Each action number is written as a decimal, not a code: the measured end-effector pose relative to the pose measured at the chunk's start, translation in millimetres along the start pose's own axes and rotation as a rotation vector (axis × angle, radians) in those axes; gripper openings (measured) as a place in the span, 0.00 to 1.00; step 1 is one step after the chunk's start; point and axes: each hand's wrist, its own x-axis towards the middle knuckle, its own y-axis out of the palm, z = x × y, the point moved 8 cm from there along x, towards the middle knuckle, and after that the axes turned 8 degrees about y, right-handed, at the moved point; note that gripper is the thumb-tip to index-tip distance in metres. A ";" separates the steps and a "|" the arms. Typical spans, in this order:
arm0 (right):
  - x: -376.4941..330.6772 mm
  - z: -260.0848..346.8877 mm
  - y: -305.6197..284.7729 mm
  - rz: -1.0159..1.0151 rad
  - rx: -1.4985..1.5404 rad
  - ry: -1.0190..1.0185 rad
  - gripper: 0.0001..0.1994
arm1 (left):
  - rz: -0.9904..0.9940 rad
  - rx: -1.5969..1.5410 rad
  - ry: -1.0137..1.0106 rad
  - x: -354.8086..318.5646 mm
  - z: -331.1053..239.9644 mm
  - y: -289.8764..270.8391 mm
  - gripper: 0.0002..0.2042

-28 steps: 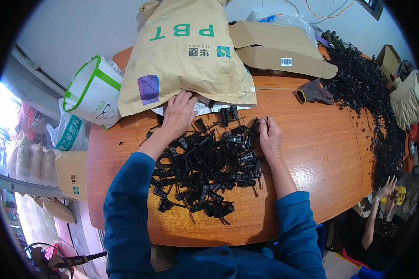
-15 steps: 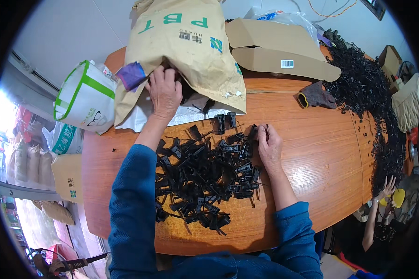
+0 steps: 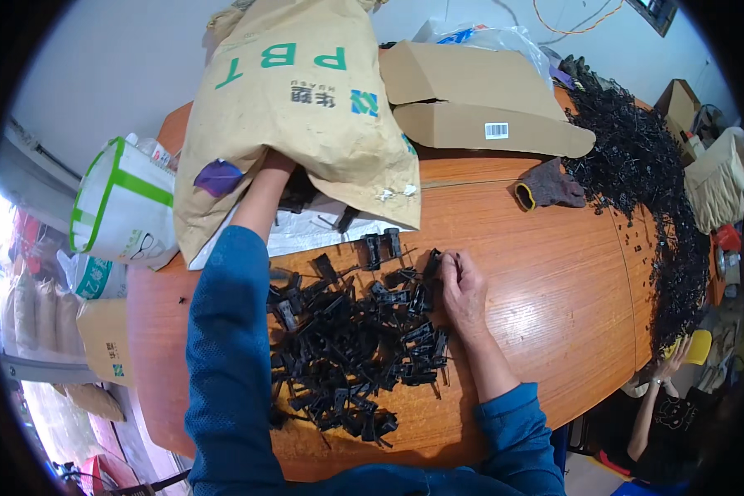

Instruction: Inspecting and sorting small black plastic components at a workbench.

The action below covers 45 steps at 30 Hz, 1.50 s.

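Observation:
My left hand is inside the mouth of a large tan woven sack [image 3: 289, 107]. Only its wrist [image 3: 266, 188] and the blue sleeve show, so the fingers are hidden. Dark plastic parts [image 3: 298, 197] lie in the sack's opening, over its white lining. On the wooden table [image 3: 521, 306] in front of me spreads a heap of black plastic parts [image 3: 347, 331] with thin stems. At the heap's right edge my right hand [image 3: 465, 285] rests with finger and thumb closed on one small black plastic part [image 3: 435, 261].
A white and green bag [image 3: 124, 198] stands left of the sack. Flattened cardboard [image 3: 471, 91] and a dark knitted glove [image 3: 554, 186] lie to the right. A long bank of small black pieces [image 3: 620, 140] runs down the far right, where another person's hand [image 3: 674, 361] reaches in.
My left hand has gone deeper into the sack, out of sight to the wrist, and the sack's front flap has lifted. The view has shifted slightly. My right hand stays at the heap's edge.

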 end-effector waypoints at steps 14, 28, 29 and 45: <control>-1.5 1.8 5.6 0.061 -0.091 0.000 0.03 | -0.205 -1.168 -0.817 25.0 44.2 -17.0 0.29; -3.7 5.0 3.4 0.052 -0.093 -0.012 0.03 | -0.396 -1.349 -1.041 -0.3 27.8 1.8 0.28; -3.2 3.0 2.8 0.050 -0.092 -0.016 0.03 | -0.397 -1.354 -1.048 1.6 25.6 5.1 0.28; -2.6 10.2 7.7 0.044 -0.077 -0.039 0.04 | -0.438 -1.419 -1.245 -35.5 73.6 34.4 0.28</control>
